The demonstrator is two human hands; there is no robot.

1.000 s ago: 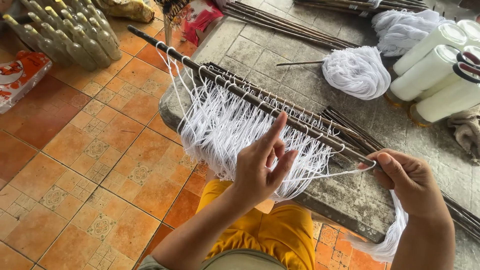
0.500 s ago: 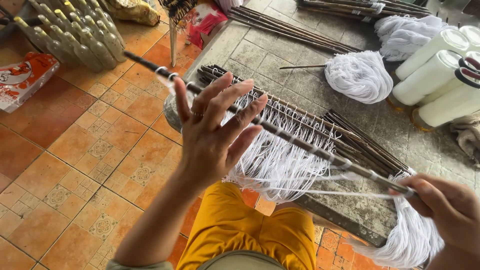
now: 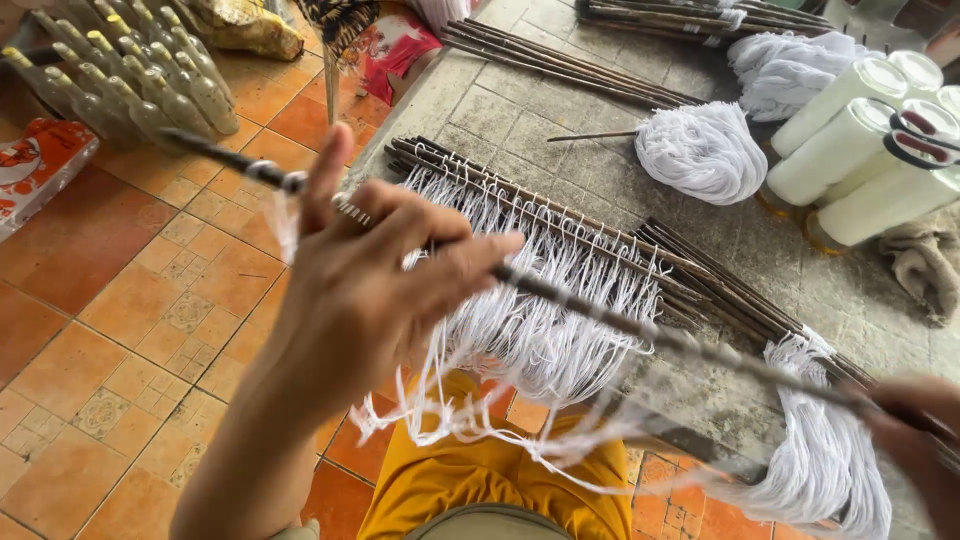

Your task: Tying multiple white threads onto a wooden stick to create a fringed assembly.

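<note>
Dark stick (image 3: 620,325) is lifted above the stone slab (image 3: 520,110), long axis diagonal from upper left to lower right, white strings (image 3: 540,345) draped off it. Left hand (image 3: 370,280) is clamped on it near the left third, index finger raised. Right hand (image 3: 915,430) grips the lower-right end at the frame edge, blurred. The hands are wide apart, 1 at each end. Beneath the stick, a bundle of strung sticks (image 3: 560,225) lies parallel along the slab's near edge. Yarn skein (image 3: 700,150) and white cylinders (image 3: 850,130) sit toward the far-right corner. Nothing blocks the stick.

Long dark rod (image 3: 600,310), slanted, white threads (image 3: 540,345) dangling
</note>
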